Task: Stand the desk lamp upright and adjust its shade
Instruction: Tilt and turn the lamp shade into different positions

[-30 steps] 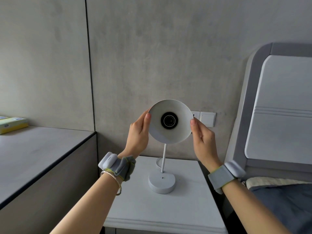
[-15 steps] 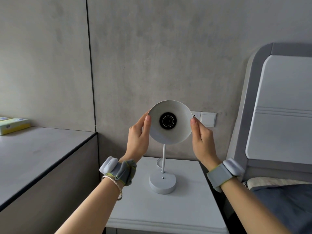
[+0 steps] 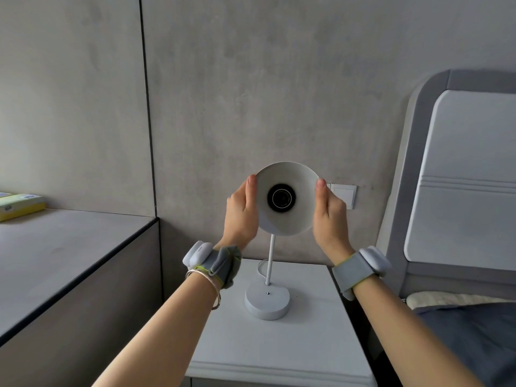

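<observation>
A white desk lamp stands upright on the white nightstand (image 3: pixel 307 344), its round base (image 3: pixel 267 301) flat on the top and its thin stem (image 3: pixel 270 259) vertical. The round white shade (image 3: pixel 296 219) faces me, showing the black bulb socket in its middle. My left hand (image 3: pixel 240 216) grips the shade's left rim, thumb on the front edge. My right hand (image 3: pixel 331 215) grips the right rim the same way. The lamp's cord loops behind the stem.
A grey concrete wall stands close behind the lamp, with a white wall switch (image 3: pixel 343 194) right of the shade. A grey counter (image 3: pixel 55 255) with a yellow box (image 3: pixel 21 206) lies to the left. A padded headboard (image 3: pixel 460 177) and bedding (image 3: pixel 474 331) fill the right.
Both hands stay on the shade's rim. The shade looks tilted slightly, the socket shifting a little within the disc. The base has not moved.
</observation>
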Demonstrator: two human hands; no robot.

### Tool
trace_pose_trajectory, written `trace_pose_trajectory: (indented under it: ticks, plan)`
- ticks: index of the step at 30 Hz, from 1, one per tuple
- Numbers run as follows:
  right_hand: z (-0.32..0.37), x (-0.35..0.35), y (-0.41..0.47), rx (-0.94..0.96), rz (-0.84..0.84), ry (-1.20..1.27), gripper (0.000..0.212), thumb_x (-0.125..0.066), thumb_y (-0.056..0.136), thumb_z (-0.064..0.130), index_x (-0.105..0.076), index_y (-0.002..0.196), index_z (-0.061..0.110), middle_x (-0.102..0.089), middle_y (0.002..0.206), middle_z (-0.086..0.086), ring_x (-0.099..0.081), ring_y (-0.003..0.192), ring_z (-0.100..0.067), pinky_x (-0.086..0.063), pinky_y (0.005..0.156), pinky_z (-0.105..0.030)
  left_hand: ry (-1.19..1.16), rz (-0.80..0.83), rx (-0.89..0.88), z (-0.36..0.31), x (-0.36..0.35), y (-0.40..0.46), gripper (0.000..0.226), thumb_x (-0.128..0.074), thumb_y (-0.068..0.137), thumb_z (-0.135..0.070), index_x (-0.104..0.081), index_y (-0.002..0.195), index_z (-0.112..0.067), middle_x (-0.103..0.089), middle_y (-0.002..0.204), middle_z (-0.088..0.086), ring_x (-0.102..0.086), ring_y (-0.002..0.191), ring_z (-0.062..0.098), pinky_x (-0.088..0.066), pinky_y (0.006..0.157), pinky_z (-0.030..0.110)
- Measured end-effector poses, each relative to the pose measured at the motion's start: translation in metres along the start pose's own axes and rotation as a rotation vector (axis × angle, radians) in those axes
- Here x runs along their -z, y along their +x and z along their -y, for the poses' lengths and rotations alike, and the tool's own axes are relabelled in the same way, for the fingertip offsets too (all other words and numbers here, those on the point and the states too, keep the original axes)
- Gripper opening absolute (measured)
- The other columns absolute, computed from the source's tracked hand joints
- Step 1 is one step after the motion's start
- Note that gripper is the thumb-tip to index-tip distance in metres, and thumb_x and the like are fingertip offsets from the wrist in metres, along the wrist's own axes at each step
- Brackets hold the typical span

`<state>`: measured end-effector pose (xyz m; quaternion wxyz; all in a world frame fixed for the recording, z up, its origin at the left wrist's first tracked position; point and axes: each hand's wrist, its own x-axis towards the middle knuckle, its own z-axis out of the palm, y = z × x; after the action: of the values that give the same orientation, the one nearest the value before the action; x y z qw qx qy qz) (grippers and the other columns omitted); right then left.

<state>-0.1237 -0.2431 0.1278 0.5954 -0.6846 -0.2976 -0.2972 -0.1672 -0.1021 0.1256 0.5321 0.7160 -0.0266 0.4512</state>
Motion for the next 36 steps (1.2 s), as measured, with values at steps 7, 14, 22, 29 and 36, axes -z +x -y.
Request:
trace_pose_trajectory:
  ticks: [7,14,22,29,36]
  plan:
    - [0.005,-0.005,0.017,0.045,-0.025,-0.117,0.049,-0.034,0.099,0.023,-0.022,0.052,0.032,-0.022,0.044,0.006,-0.018,0.046,-0.014,-0.013,0.051,-0.028,0.164,-0.087,-0.011,-0.006,-0.002,0.015,0.051,-0.021,0.090,-0.049,-0.033,0.048,-0.025,-0.034,0.044,-0.008,-0.034,0.048,0.011,-0.029,0.049,0.032]
    - [-0.003,-0.010,0.015,0.097,-0.097,-0.127,0.046,-0.034,0.098,0.023,-0.036,0.054,0.037,-0.026,0.043,0.011,-0.032,0.041,-0.011,-0.014,0.049,-0.024,0.183,-0.061,-0.024,0.002,-0.002,0.016,0.055,-0.019,0.090,-0.052,-0.043,0.057,-0.015,-0.039,0.049,-0.005,-0.036,0.053,0.019,-0.031,0.055,0.036]
    - [-0.011,-0.015,0.002,0.168,-0.174,-0.097,0.040,-0.033,0.095,0.022,-0.063,0.083,-0.001,-0.049,0.051,-0.021,-0.037,0.051,-0.027,-0.029,0.050,-0.036,0.125,-0.149,-0.132,0.019,-0.006,0.005,0.030,-0.024,0.095,-0.036,-0.045,0.081,-0.019,-0.055,0.052,-0.030,-0.047,0.051,-0.007,-0.032,0.049,0.010]
    - [-0.006,-0.012,-0.002,0.118,-0.091,0.044,0.039,-0.031,0.096,0.030,-0.049,0.061,0.034,-0.035,0.047,0.014,-0.030,0.051,-0.006,-0.024,0.052,-0.022,0.037,-0.082,-0.112,0.015,-0.001,0.002,0.027,-0.022,0.095,-0.043,-0.040,0.080,-0.028,-0.054,0.057,-0.020,-0.047,0.054,-0.007,-0.032,0.051,0.008]
    - [-0.031,-0.012,-0.015,-0.167,0.078,0.422,0.047,-0.016,0.098,0.042,-0.056,0.118,0.028,-0.061,0.121,0.007,-0.056,0.108,0.007,-0.045,0.091,-0.010,-0.239,-0.006,0.022,0.018,-0.003,-0.007,0.067,-0.015,0.092,-0.053,-0.058,0.120,-0.010,-0.064,0.123,0.010,-0.056,0.118,0.018,-0.042,0.104,0.034]
